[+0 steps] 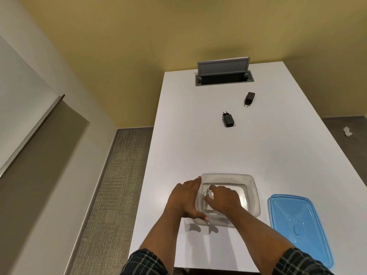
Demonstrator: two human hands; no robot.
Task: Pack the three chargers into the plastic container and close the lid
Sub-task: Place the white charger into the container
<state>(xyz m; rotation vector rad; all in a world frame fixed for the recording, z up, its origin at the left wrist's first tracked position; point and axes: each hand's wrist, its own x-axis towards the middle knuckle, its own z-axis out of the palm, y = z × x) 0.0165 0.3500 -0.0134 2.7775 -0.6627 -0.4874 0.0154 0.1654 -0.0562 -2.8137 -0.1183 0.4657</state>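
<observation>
A: Two small black plug-in chargers, the nearer one (228, 120) and the farther one (249, 98), are lying far up the white rectangular table (178, 145), well apart from the clear square plastic container (252, 195).

B: And the third?

A: A white plug-in charger (208, 197) is sitting inside the container, under the right hand (223, 199). That hand is reaching in, fingers loosely curled over it; I cannot tell whether it is gripping or releasing.

B: Left hand (183, 199)?

A: It is spread open, bracing the container's left wall, probably so the container is not sliding.

B: The lid?

A: The blue translucent plastic lid (297, 225) is lying flat just beside the container, keeping the opening free for loading.
</observation>
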